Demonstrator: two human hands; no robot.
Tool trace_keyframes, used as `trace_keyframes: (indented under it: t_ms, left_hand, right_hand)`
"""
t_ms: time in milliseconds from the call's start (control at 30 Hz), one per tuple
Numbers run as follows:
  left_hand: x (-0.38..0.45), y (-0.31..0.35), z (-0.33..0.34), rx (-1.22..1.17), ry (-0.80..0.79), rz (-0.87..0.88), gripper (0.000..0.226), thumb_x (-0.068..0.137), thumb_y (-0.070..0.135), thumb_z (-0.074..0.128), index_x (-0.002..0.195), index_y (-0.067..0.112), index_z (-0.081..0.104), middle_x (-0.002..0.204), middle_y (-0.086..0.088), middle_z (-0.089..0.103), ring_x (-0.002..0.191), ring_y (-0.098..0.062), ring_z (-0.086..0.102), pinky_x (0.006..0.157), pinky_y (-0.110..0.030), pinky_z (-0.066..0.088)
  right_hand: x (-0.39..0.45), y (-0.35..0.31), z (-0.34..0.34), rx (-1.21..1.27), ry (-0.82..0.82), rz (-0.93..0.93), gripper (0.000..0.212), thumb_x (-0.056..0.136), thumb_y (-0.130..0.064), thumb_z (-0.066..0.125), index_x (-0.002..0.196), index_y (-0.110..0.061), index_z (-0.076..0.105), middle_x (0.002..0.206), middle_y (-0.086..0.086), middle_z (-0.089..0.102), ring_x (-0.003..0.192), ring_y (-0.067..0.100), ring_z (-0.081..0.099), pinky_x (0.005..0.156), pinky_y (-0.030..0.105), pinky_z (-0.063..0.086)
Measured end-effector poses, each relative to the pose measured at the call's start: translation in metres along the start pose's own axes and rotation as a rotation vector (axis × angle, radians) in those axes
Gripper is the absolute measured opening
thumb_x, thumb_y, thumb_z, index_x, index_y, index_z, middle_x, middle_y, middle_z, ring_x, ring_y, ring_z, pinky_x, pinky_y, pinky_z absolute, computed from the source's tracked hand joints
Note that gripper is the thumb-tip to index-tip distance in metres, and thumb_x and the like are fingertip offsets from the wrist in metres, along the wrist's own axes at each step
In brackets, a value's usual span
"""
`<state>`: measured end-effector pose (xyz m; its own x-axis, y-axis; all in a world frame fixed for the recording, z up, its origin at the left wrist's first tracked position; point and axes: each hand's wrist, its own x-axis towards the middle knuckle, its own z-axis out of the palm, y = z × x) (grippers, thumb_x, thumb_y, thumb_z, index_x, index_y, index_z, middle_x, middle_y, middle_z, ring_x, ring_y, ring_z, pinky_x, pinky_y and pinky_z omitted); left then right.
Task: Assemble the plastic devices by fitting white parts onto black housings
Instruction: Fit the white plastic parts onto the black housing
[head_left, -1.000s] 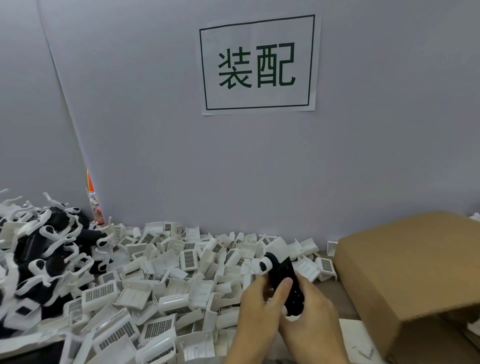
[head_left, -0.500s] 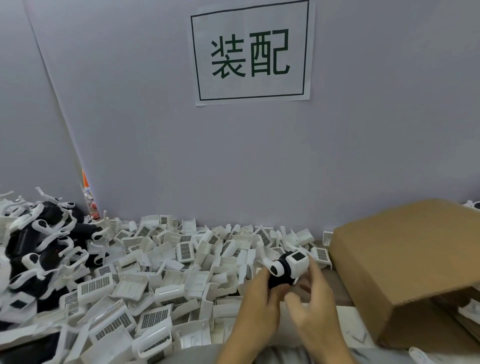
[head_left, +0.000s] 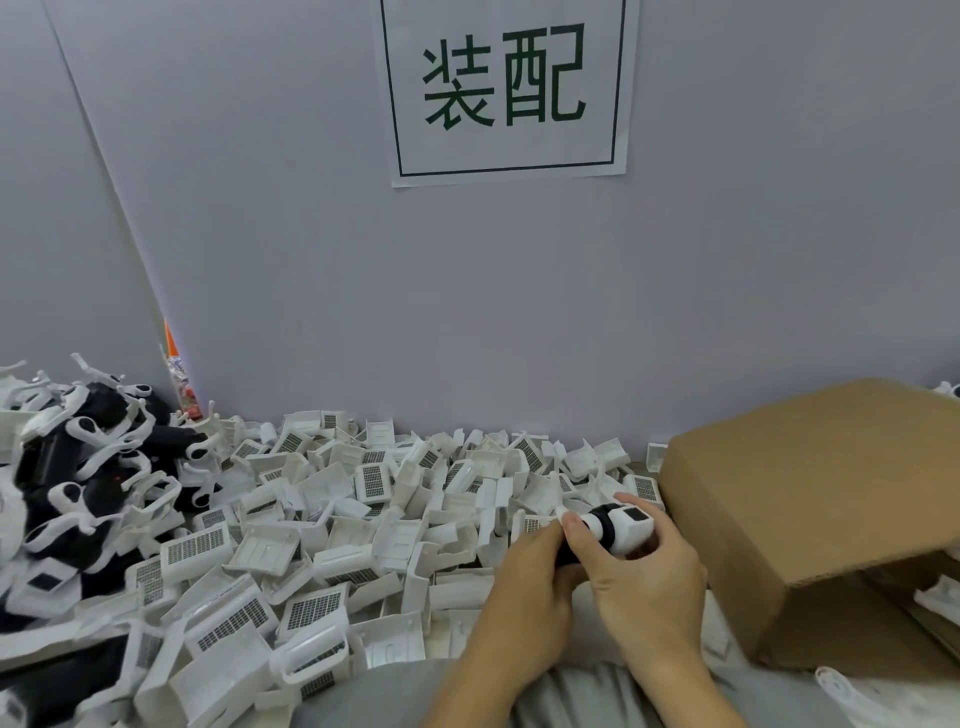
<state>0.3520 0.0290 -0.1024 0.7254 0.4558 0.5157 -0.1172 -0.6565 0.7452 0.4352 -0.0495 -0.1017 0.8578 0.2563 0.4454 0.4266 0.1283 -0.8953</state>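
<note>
Housings (head_left: 78, 467) in black, already tangled with curved white clips, heap at your far left; beside them a broad drift of white vented covers (head_left: 332, 525) spreads across the bench, each a thin-walled, boxy shell of matte plastic with a dark grid of slots on one face. Your left hand (head_left: 524, 597) curls round the black end of the device (head_left: 608, 527), which is mostly hidden under those fingers. The piece lies roughly level, its long axis running from your left hand up and right toward your right. There your right hand (head_left: 649, 577) wraps the white part (head_left: 628, 527), thumb on its near side and fingertips over the top, gripping it firmly. White part and black housing look already mated, with a black band showing between two white sections, though whether the seam is fully home you cannot tell. Both hands are on the piece, so any last push would run along that axis, hand toward hand. Farther right stands a plain corrugated cardboard box (head_left: 810, 519), well clear of your fingers.
</note>
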Motion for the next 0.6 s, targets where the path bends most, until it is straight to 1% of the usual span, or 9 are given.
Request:
trace_keyframes:
  t_ms: [100,167,233,300,333,400,467,500,600]
  left_hand:
    - [-0.001,0.0,0.0,-0.04,0.019,-0.023,0.029,0.094,0.004,0.052,0.111,0.026,0.061,0.104,0.012,0.071,0.101,-0.007,0.065,0.087,-0.029,0.053]
    - [-0.003,-0.002,0.0,-0.05,0.068,-0.049,0.029,0.094,0.008,0.049,0.106,0.034,0.052,0.102,0.012,0.066,0.098,-0.007,0.062,0.084,-0.027,0.052]
    - [-0.002,0.0,0.0,-0.081,0.139,-0.075,0.026,0.098,0.011,0.044,0.108,0.035,0.049,0.103,0.011,0.065,0.097,-0.006,0.063,0.083,-0.023,0.052]
    - [0.0,0.002,0.0,-0.148,0.232,-0.14,0.026,0.104,0.009,0.043,0.11,0.033,0.049,0.103,0.008,0.068,0.093,-0.005,0.066,0.079,-0.019,0.053]
    - [0.002,0.003,-0.002,-0.189,0.29,-0.182,0.023,0.105,0.01,0.044,0.109,0.032,0.05,0.099,0.009,0.07,0.092,-0.001,0.066,0.076,-0.014,0.051]
    - [0.006,0.004,-0.006,-0.322,0.403,-0.281,0.017,0.107,0.016,0.044,0.108,0.028,0.056,0.096,0.01,0.071,0.089,0.002,0.065,0.074,-0.012,0.048]
    - [0.008,0.007,-0.01,-0.543,0.499,-0.431,0.021,0.107,0.024,0.042,0.104,0.019,0.063,0.095,0.0,0.071,0.083,-0.012,0.066,0.072,-0.025,0.05]
    - [0.009,0.009,-0.013,-0.677,0.538,-0.505,0.027,0.107,0.028,0.042,0.099,0.015,0.064,0.09,-0.006,0.07,0.076,-0.017,0.064,0.065,-0.03,0.049]
    - [0.01,0.014,-0.021,-1.038,0.577,-0.6,0.043,0.097,0.048,0.049,0.079,0.017,0.072,0.067,-0.005,0.064,0.053,-0.015,0.058,0.043,-0.026,0.04]
  right_hand:
    - [0.0,-0.001,0.002,0.069,-0.044,0.06,0.053,0.059,-0.051,0.087,0.103,-0.033,0.064,0.087,-0.01,0.073,0.079,-0.004,0.069,0.066,0.013,0.055]
    - [0.0,-0.002,0.004,0.204,-0.126,0.12,0.066,0.055,-0.051,0.086,0.113,-0.032,0.062,0.098,-0.007,0.074,0.086,0.003,0.072,0.069,0.017,0.057]
    - [-0.002,-0.003,0.005,0.228,-0.217,0.133,0.085,0.052,-0.051,0.084,0.128,-0.032,0.053,0.11,-0.014,0.07,0.099,-0.002,0.068,0.073,0.013,0.054]
    - [-0.005,-0.003,0.005,0.171,-0.288,0.143,0.093,0.056,-0.056,0.079,0.139,-0.039,0.041,0.12,-0.024,0.059,0.11,-0.01,0.057,0.079,0.011,0.048]
    - [-0.005,-0.003,0.005,0.175,-0.3,0.173,0.087,0.063,-0.057,0.074,0.141,-0.038,0.041,0.124,-0.024,0.057,0.113,-0.011,0.053,0.08,0.012,0.045]
    - [-0.003,0.0,0.002,0.223,-0.292,0.233,0.055,0.086,-0.047,0.065,0.137,-0.034,0.049,0.128,-0.017,0.058,0.112,-0.011,0.052,0.081,0.012,0.041]
    - [0.0,0.001,0.0,0.226,-0.267,0.266,0.03,0.098,-0.029,0.059,0.128,-0.032,0.055,0.126,-0.012,0.06,0.109,-0.008,0.055,0.083,0.013,0.041]
    - [0.001,0.001,0.0,0.214,-0.257,0.275,0.025,0.1,-0.023,0.057,0.124,-0.032,0.057,0.123,-0.01,0.062,0.109,-0.003,0.057,0.087,0.018,0.043]
    - [0.002,-0.001,0.0,0.182,-0.244,0.306,0.02,0.101,-0.019,0.055,0.113,-0.034,0.061,0.116,-0.008,0.065,0.111,0.012,0.061,0.095,0.033,0.046]
